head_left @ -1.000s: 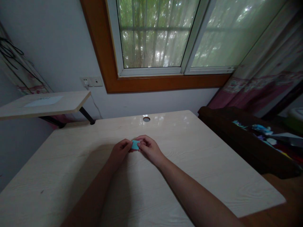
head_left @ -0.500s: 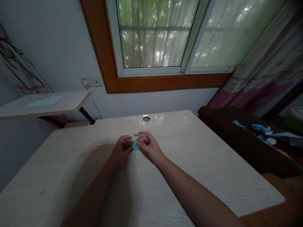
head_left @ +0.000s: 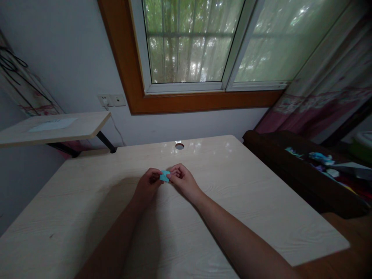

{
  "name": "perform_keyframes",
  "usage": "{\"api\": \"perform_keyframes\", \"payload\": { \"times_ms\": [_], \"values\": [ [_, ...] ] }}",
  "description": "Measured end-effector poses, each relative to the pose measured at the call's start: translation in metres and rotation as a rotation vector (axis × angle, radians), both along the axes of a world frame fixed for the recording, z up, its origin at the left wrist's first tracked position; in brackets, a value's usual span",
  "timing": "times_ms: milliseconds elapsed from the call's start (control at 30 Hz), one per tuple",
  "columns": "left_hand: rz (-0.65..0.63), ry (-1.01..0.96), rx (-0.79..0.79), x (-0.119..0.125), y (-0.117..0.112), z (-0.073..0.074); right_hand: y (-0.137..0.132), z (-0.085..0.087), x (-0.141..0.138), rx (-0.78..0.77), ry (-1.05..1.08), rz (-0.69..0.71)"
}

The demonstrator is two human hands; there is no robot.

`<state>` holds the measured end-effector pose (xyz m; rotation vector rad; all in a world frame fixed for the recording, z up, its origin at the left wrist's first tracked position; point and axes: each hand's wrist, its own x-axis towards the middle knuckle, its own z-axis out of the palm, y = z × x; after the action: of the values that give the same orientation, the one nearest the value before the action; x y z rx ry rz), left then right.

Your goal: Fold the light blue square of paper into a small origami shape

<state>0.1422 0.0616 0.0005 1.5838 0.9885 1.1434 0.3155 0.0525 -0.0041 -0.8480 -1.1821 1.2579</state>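
A small turquoise piece of folded paper [head_left: 164, 176] is held between my two hands, just above the pale wooden desk [head_left: 247, 209]. My left hand [head_left: 147, 185] pinches its left side, with the fingers curled in. My right hand [head_left: 183, 180] grips the right side between thumb and fingers. Fingertips cover parts of the paper, so its full shape is hidden.
Near the desk's back edge is a round cable hole [head_left: 179, 146]. A raised shelf [head_left: 81, 131] on black legs stands at the back left with a white sheet [head_left: 54, 124] on it. A dark brown wooden piece of furniture [head_left: 279, 170] adjoins the right side.
The turquoise paper has turned and now lies flatter between my hands, showing a wider face. My right fingers, spread before, have closed in toward it. My left hand has barely moved.
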Motion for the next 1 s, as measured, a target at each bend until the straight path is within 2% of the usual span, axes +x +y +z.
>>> {"api": "perform_keyframes", "payload": {
  "times_ms": [167, 533, 700, 1000],
  "values": [
    [0.026, 0.003, 0.005, -0.0006, -0.0014, 0.0013, -0.0009, -0.0019, 0.0014, 0.014, -0.107, -0.011],
    [-0.008, -0.014, 0.026, -0.0016, 0.0030, -0.0020, -0.0008, -0.0019, 0.0017, 0.027, -0.082, -0.010],
    [-0.052, 0.021, 0.122, -0.0018, 0.0032, -0.0017, 0.0009, -0.0041, 0.0022, 0.031, -0.075, -0.031],
    [-0.023, 0.040, 0.124, -0.0047, 0.0041, -0.0017, -0.0032, 0.0046, 0.0005, 0.041, -0.011, -0.036]
  ]
}}
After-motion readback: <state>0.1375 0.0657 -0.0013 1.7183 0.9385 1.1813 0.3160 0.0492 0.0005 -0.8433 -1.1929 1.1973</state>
